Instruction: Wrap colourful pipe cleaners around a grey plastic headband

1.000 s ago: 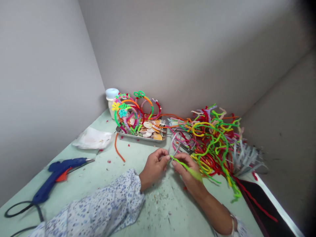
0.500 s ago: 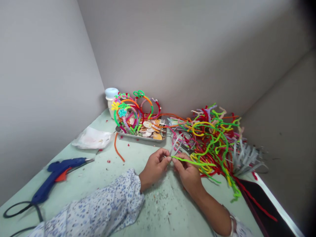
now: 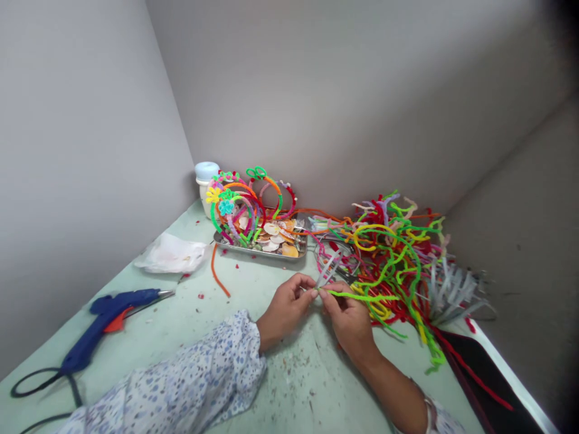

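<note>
Both hands meet fingertip to fingertip above the table. My left hand (image 3: 287,310) pinches the lower end of a translucent plastic headband (image 3: 329,270), whose thin band stands up between the hands. My right hand (image 3: 350,322) has its thumb and fingers closed on a lime-green pipe cleaner (image 3: 362,296). One end of the pipe cleaner lies at the headband by the fingertips, and the rest trails off to the right. The fingertips hide the exact contact between the two. A tangled heap of coloured pipe cleaners (image 3: 398,259) lies just beyond my right hand.
Behind the hands, a metal tray (image 3: 260,253) holds shells, with wrapped headbands (image 3: 239,205) standing over it. A lidded jar (image 3: 207,187), plastic bag (image 3: 172,253), orange pipe cleaner (image 3: 218,274) and blue glue gun (image 3: 113,319) are leftward. More translucent bands (image 3: 455,289) lie right, near a dark flat object (image 3: 493,386).
The headband between my hands now leans more to the right, its two sides closer together. My view has shifted slightly; both hands keep their pinch.
</note>
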Demonstrator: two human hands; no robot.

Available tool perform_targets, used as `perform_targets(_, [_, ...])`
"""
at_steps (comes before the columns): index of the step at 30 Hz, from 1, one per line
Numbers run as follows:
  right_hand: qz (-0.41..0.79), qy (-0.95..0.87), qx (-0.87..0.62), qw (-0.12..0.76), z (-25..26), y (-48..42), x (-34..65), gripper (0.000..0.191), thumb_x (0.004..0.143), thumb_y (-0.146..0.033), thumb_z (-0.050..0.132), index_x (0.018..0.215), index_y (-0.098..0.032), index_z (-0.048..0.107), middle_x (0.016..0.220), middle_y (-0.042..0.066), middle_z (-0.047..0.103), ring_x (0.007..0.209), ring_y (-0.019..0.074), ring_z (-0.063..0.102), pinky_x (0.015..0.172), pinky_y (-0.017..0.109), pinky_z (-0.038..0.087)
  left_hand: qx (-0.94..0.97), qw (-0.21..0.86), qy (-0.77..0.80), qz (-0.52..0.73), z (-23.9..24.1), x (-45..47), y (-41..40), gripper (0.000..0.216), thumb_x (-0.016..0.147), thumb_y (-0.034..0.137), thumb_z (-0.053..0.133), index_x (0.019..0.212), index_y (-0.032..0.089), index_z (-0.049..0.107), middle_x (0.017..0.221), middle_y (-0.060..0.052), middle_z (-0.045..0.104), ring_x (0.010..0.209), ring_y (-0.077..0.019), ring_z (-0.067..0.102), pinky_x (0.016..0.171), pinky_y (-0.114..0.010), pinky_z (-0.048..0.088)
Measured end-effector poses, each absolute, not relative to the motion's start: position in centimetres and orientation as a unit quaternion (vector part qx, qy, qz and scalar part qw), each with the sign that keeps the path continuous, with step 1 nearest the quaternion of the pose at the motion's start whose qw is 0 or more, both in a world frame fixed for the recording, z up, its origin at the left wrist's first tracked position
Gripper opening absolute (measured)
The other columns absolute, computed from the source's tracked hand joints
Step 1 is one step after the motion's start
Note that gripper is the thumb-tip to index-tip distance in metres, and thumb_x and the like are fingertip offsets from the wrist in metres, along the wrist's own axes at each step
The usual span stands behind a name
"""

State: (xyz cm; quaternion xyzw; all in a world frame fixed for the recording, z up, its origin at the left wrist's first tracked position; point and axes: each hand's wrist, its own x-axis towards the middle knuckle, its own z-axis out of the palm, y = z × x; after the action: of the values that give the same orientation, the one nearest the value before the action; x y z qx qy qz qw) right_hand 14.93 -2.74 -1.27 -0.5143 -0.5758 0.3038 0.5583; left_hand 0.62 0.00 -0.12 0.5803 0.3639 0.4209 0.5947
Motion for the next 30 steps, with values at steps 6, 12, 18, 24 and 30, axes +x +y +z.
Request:
perform_targets(6, [0.292,-0.582,-0.514,0.558,-1.15,-2.82,14.84,0.013,0.085,-0.032,0.059,0.084,-0.02,0.062,0.075,0.0,0.057,0.062,0.0135,0.053,0.06,0.026,0.045,0.609,0.564,0.373,0.414,-0.07,0.48,-0.14,0.017,0.084,0.032,0.054,0.086,0.015,0.054,0.061,0.006,0.043,0.052,-0.0066,0.037,0.049,-0.018,0.03])
perform_targets(12, [0.274,-0.591,-0.51,0.561,-1.14,-2.86,14.75,0.013,0.084,-0.032,0.059,0.08,-0.019,0.062,0.076,0.002,0.06,0.069,0.0162,0.057,0.064,0.028,0.046,0.623,0.543,0.384,0.411,0.05,0.35,-0.1,0.015,0.083,0.03,0.054,0.086,0.015,0.055,0.063,0.005,0.045,0.055,-0.0075,0.038,0.053,-0.019,0.031])
perform_targets(18, [0.259,-0.6,-0.507,0.562,-1.13,-2.9,14.72,0.012,0.084,-0.03,0.058,0.079,-0.02,0.063,0.075,0.003,0.061,0.072,0.0174,0.058,0.066,0.03,0.046,0.626,0.545,0.374,0.414,0.37,0.32,-0.15,0.014,0.083,0.029,0.054,0.084,0.015,0.056,0.064,0.004,0.045,0.057,-0.0086,0.037,0.055,-0.02,0.032])
perform_targets(24, [0.262,-0.593,-0.505,0.57,-1.05,-3.02,14.71,0.011,0.084,-0.029,0.059,0.08,-0.02,0.062,0.076,0.003,0.061,0.071,0.0173,0.057,0.067,0.03,0.047,0.616,0.558,0.371,0.415,0.45,0.49,-0.17,0.017,0.083,0.031,0.055,0.083,0.014,0.056,0.062,0.005,0.043,0.055,-0.0082,0.035,0.053,-0.019,0.031])
perform_targets(30, [0.262,-0.597,-0.506,0.565,-1.09,-2.96,14.79,0.011,0.085,-0.029,0.058,0.081,-0.02,0.062,0.077,0.003,0.061,0.072,0.0175,0.057,0.068,0.031,0.047,0.596,0.579,0.375,0.411,-0.1,0.58,-0.04,0.018,0.082,0.032,0.056,0.088,0.015,0.056,0.063,0.005,0.044,0.053,-0.0072,0.036,0.05,-0.019,0.029])
